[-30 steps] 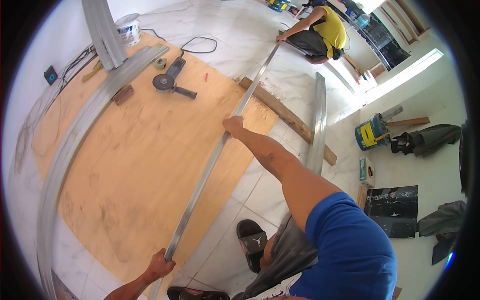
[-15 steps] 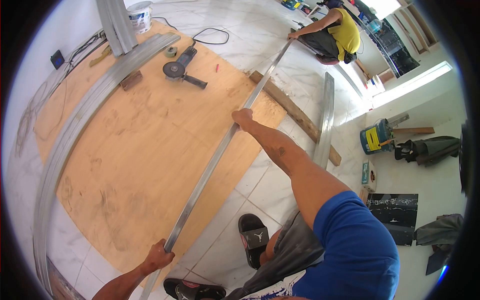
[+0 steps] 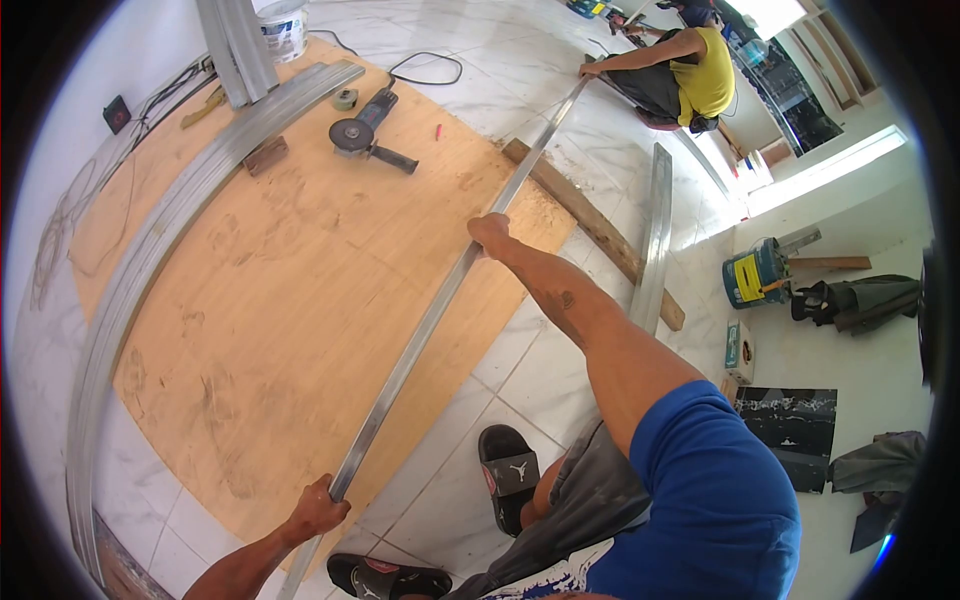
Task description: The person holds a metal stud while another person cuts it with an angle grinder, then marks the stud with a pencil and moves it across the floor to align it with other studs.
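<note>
A long, thin metal channel (image 3: 418,345) runs diagonally over the plywood sheet (image 3: 300,300). Near the lower edge of the view my left hand (image 3: 318,508) is closed around it. Farther up, my right hand (image 3: 489,234) grips the same channel near its middle, arm stretched forward. Its far end reaches a co-worker in a yellow top (image 3: 706,75), who crouches with a hand on it. An angle grinder (image 3: 362,130) lies on the plywood, left of the channel and beyond my right hand.
More metal channels (image 3: 160,235) lie along the plywood's left side. A wooden plank (image 3: 600,235) and another channel (image 3: 655,230) rest on the right. A tape measure (image 3: 346,99), a white bucket (image 3: 284,32) and a teal bucket (image 3: 755,275) stand farther off.
The co-worker's other arm now shows, reaching forward beyond the channel. Both my hands keep their hold, and the view has shifted very slightly.
</note>
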{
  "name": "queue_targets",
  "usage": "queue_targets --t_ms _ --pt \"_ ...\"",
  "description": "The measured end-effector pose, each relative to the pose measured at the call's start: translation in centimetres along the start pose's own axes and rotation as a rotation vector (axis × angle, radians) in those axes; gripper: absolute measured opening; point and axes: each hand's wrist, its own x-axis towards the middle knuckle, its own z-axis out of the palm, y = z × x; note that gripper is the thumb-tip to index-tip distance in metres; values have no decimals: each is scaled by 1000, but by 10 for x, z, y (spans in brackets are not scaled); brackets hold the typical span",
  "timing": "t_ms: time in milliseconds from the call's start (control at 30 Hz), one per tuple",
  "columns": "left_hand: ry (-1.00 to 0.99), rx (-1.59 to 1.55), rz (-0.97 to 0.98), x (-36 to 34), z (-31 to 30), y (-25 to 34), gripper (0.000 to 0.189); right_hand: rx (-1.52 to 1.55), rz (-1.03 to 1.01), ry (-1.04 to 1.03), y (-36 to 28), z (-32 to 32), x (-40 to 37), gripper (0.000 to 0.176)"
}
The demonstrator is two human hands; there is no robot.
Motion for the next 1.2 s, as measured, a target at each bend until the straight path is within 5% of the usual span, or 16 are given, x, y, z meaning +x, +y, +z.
queue_targets --t_ms 1200 --pt "8 2 -6 1 0 -2 31 -15 -12 -23 3 1 6 54"
